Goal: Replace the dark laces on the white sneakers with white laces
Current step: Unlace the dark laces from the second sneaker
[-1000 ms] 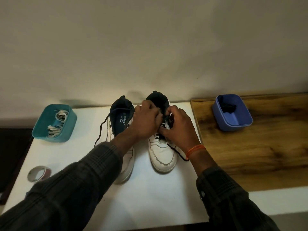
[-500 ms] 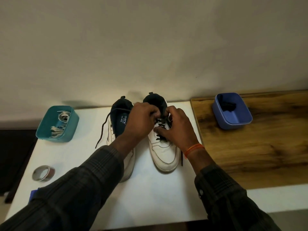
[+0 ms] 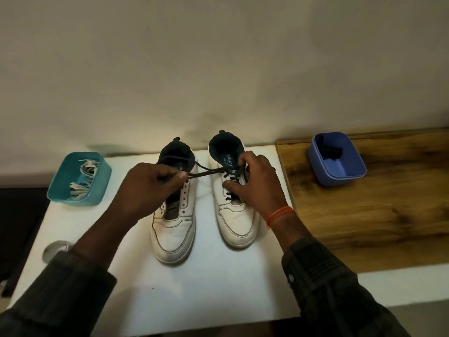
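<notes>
Two white sneakers stand side by side on the white table (image 3: 194, 288), toes toward me. The left sneaker (image 3: 173, 229) shows bare eyelets with no lace. The right sneaker (image 3: 237, 220) still carries a dark lace (image 3: 206, 173) in its lower eyelets. My left hand (image 3: 148, 188) pinches that lace and holds it stretched out to the left, over the left sneaker. My right hand (image 3: 257, 183) grips the right sneaker's upper around the eyelets and tongue. White laces (image 3: 81, 181) lie in a teal box (image 3: 97, 190) at the left.
A blue box (image 3: 340, 176) with a dark lace inside sits on the wooden surface (image 3: 364, 227) to the right. A roll of tape (image 3: 52, 249) lies near the table's left edge, partly behind my left sleeve. A wall rises right behind the shoes.
My left hand has pulled the dark lace out leftward from the right sneaker, moving away from my right hand. The left sneaker's eyelets are now uncovered. My right hand stays on the right sneaker.
</notes>
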